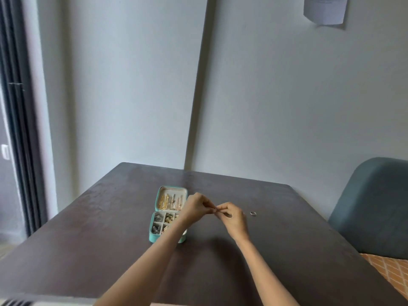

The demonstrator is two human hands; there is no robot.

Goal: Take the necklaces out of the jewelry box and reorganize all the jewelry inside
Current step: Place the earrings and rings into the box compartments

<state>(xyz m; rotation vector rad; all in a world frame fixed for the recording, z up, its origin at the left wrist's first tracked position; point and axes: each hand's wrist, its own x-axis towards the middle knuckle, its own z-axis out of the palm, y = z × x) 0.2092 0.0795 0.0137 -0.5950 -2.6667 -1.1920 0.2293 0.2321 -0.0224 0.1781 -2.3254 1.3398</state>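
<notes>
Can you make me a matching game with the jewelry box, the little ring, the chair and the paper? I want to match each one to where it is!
1. jewelry box
2. ring
3. chair
4. paper

A. up on the wall
B. alone on the table, right of the hands
C. open, under the left arm
D. beside the table's right edge

Pairs: 1-C, 2-B, 3-D, 4-A

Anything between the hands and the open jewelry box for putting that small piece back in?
Nothing visible. Left hand and right hand pinch a tiny piece just right of the open jewelry box. The left forearm crosses its near compartments. The ring lies farther right.
</notes>
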